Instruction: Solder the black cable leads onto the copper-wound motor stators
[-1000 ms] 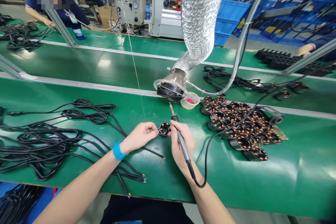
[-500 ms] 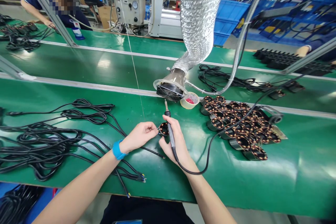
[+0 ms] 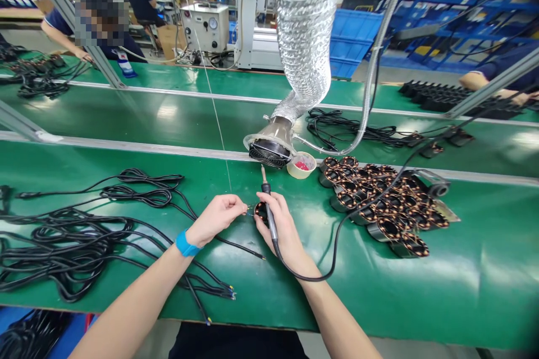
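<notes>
My left hand point(image 3: 218, 217), with a blue band on the wrist, is closed in a pinch on thin wires point(image 3: 250, 210). These reach toward a small round motor stator point(image 3: 260, 212) with copper windings. My right hand point(image 3: 287, 235) grips a soldering iron point(image 3: 272, 224), its tip pointing away from me, below the fume extractor. The same hand's fingers and thumb are round the stator and partly hide it. Whether the wires touch the stator I cannot tell.
Black cables point(image 3: 84, 235) with bared ends lie at left. Several stators point(image 3: 379, 196) are grouped at right. A fume extractor hood point(image 3: 269, 146) hangs from a foil duct point(image 3: 309, 28), beside a round tub point(image 3: 301, 165) with red contents. Co-workers sit across the green bench point(image 3: 379, 303).
My left hand has drawn slightly left from the stator, so more of the wires shows between them. The right hand still holds the iron and stator. The whole view has shifted slightly.
</notes>
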The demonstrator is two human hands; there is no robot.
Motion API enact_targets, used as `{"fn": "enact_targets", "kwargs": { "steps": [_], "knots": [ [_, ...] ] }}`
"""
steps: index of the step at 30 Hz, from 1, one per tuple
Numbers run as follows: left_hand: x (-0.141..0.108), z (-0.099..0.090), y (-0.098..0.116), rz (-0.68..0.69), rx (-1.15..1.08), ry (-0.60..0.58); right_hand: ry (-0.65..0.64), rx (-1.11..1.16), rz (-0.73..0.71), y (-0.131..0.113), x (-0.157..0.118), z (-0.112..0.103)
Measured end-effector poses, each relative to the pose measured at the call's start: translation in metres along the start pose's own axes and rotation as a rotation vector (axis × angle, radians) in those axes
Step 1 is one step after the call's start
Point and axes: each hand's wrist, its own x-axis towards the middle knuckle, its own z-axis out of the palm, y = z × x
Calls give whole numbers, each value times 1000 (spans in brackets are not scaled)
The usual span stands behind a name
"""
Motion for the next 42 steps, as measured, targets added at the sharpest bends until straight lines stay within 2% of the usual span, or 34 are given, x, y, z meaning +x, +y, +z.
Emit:
{"fn": "enact_targets", "kwargs": {
  "steps": [5, 13, 23, 32, 37, 42],
  "knots": [
    [1, -8, 0, -14, 13, -46, 15, 22, 1, 3, 0, 1],
    [7, -12, -6, -45, -122, -86, 44, 19, 3, 4, 0, 0],
    [8, -2, -11, -25, -90, 50, 66, 54, -9, 4, 0, 2],
    [5, 3, -8, -20, -21, 92, 157, 79, -82, -2, 2, 3],
    [3, 2, -7, 9, -38, 110, 313, 91, -18, 3, -3, -1],
    [2, 2, -7, -8, -90, 121, 354, 174, 61, 9, -10, 0]
  ]
}}
